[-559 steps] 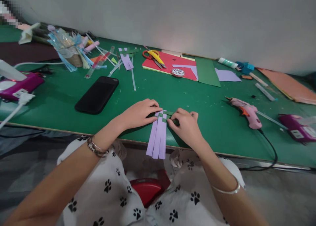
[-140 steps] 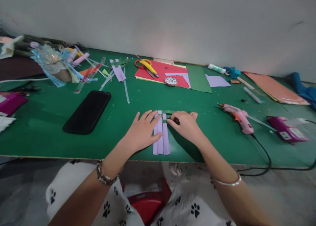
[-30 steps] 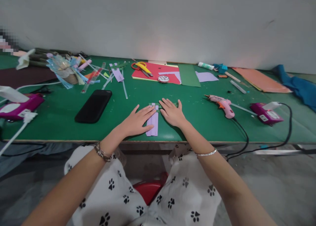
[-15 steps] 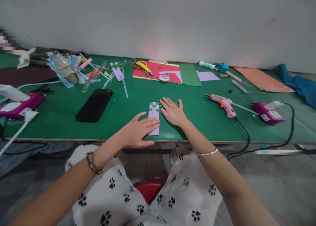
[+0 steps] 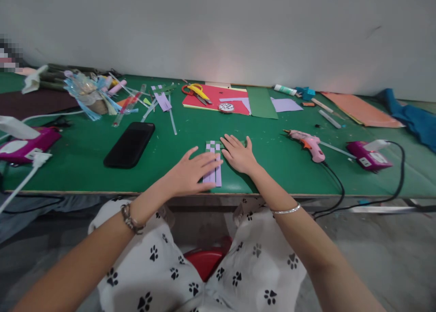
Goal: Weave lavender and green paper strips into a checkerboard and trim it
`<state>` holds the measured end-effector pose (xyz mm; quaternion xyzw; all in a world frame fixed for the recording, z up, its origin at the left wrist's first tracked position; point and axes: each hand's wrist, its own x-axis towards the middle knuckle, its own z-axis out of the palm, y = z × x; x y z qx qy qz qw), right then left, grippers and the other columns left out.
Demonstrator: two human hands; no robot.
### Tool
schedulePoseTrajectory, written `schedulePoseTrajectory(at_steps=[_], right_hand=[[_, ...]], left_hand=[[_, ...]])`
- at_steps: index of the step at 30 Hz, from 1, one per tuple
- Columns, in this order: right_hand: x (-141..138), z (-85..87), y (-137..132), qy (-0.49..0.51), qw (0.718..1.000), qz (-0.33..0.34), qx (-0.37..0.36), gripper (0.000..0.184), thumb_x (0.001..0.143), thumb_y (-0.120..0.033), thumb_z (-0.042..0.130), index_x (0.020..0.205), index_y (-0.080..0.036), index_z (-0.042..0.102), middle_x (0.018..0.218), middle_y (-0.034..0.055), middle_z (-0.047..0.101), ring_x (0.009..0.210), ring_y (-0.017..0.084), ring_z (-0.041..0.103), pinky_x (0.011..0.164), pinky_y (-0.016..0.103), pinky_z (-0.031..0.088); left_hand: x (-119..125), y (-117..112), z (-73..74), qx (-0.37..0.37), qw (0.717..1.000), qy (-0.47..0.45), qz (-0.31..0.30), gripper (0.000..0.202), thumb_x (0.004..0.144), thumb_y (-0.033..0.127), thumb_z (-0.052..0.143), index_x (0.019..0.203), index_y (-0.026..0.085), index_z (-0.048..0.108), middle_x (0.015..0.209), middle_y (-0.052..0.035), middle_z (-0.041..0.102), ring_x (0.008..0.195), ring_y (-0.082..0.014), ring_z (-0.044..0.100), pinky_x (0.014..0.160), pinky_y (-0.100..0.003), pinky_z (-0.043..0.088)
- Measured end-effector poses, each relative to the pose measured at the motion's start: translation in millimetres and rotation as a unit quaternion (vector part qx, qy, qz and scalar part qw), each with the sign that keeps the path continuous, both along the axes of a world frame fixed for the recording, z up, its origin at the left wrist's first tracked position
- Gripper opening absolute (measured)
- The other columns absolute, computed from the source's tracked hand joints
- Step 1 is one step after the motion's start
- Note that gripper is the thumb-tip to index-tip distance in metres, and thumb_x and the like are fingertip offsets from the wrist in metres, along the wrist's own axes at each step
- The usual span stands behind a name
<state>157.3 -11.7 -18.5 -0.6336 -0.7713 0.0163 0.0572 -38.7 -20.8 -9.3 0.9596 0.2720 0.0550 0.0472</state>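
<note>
Lilac paper strips (image 5: 218,178) lie side by side near the table's front edge, woven at their far end with green paper strips (image 5: 218,145) into a small check. Over the middle of the lilac strips is my left hand (image 5: 192,170), its fingers spread and partly covering them. My right hand (image 5: 238,154) lies flat with fingers stretched, just right of the woven end and over the green strips, whose tip shows by the thumb. Neither hand grasps anything.
To the left lies a black phone (image 5: 129,145). At the right are a pink glue gun (image 5: 308,143) and a purple power socket (image 5: 369,156) with a cord. Behind sit scissors (image 5: 197,93), red paper (image 5: 214,104), green paper (image 5: 261,103) and a round patterned disc (image 5: 226,107).
My left hand has moved slightly up the strips with its fingers more spread. The lower ends of the lilac strips have fanned apart a little. My right hand stays put.
</note>
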Motion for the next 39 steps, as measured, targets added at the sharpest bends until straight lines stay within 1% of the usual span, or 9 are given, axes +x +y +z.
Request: schedulePoseTrajectory(at_steps=[2,3,8,13,21,26,33,35,39], right_hand=[[0.3,0.1,-0.1,-0.001,1.000,0.002,0.000,0.047,0.091,-0.031,0.025,0.136,-0.022,0.036,0.145,0.0059,0.031,0.134,0.021,0.027,0.106,0.059,0.010],[0.4,0.4,-0.1,-0.003,1.000,0.002,-0.002,0.048,0.092,-0.031,0.025,0.137,-0.020,0.036,0.146,0.0059,0.030,0.134,0.021,0.026,0.106,0.059,0.010],[-0.6,1.3,-0.2,-0.004,1.000,-0.003,-0.004,0.047,0.092,-0.030,0.025,0.136,-0.021,0.036,0.145,0.0059,0.031,0.134,0.021,0.027,0.106,0.059,0.010],[-0.7,0.0,-0.3,-0.003,1.000,-0.001,0.004,0.046,0.092,-0.031,0.026,0.136,-0.022,0.038,0.145,0.0069,0.031,0.134,0.021,0.028,0.106,0.059,0.011],[-0.7,-0.4,0.0,-0.011,1.000,-0.002,0.002,0.047,0.092,-0.031,0.024,0.136,-0.021,0.036,0.146,0.0068,0.031,0.134,0.021,0.027,0.107,0.058,0.011],[-1.0,-0.1,0.0,-0.013,1.000,-0.004,-0.001,0.048,0.092,-0.032,0.022,0.137,-0.022,0.035,0.146,0.0061,0.030,0.134,0.021,0.026,0.107,0.058,0.010],[0.0,-1.2,0.3,-0.008,1.000,0.000,-0.002,0.048,0.092,-0.032,0.022,0.137,-0.023,0.035,0.146,0.0062,0.029,0.134,0.021,0.026,0.107,0.058,0.009],[0.3,-2.0,0.4,-0.007,1.000,0.000,0.002,0.048,0.092,-0.032,0.022,0.137,-0.023,0.036,0.146,0.0063,0.030,0.134,0.021,0.027,0.106,0.058,0.009],[0.4,-2.4,0.3,-0.005,1.000,0.002,0.007,0.048,0.092,-0.032,0.022,0.136,-0.025,0.037,0.145,0.0057,0.031,0.134,0.021,0.027,0.106,0.058,0.009]], left_hand=[[7.0,15.0,6.4,0.008,0.997,-0.023,0.075,0.053,0.091,0.046,0.029,0.137,0.020,0.032,0.144,-0.0101,0.034,0.131,-0.0227,0.031,0.109,-0.046,0.013],[10.7,23.7,9.1,0.005,0.995,-0.025,0.092,0.054,0.090,0.045,0.032,0.137,0.019,0.033,0.144,-0.0113,0.032,0.132,-0.0237,0.030,0.108,-0.046,0.016],[22.7,61.5,10.6,-0.002,1.000,0.004,0.027,0.046,0.088,0.047,0.038,0.126,0.024,0.047,0.143,-0.0092,0.035,0.131,-0.0237,0.031,0.109,-0.049,0.011],[24.3,75.7,3.0,-0.001,1.000,0.022,-0.003,0.047,0.085,0.051,0.040,0.118,0.020,0.053,0.137,-0.0107,0.043,0.126,-0.0248,0.037,0.108,-0.049,0.014],[24.9,80.7,3.0,0.013,0.999,0.012,-0.032,0.044,0.081,0.047,0.046,0.114,0.019,0.054,0.131,-0.0112,0.048,0.121,-0.0245,0.043,0.106,-0.046,0.020],[19.3,74.4,0.7,0.004,0.999,0.021,-0.042,0.046,0.081,0.046,0.048,0.122,0.024,0.050,0.138,-0.0090,0.041,0.126,-0.0244,0.038,0.108,-0.049,0.016],[4.4,71.1,0.8,-0.001,0.998,0.034,-0.045,0.050,0.087,0.049,0.038,0.131,0.028,0.043,0.143,-0.0056,0.036,0.129,-0.0224,0.034,0.109,-0.045,0.015],[4.6,67.8,1.8,-0.008,0.999,0.024,-0.027,0.054,0.087,0.051,0.037,0.134,0.026,0.038,0.144,-0.0060,0.034,0.130,-0.0223,0.032,0.109,-0.045,0.014],[12.5,48.5,3.0,-0.029,0.998,-0.006,0.053,0.060,0.090,0.050,0.026,0.141,0.017,0.025,0.146,-0.0104,0.029,0.133,-0.0231,0.028,0.109,-0.044,0.017]])
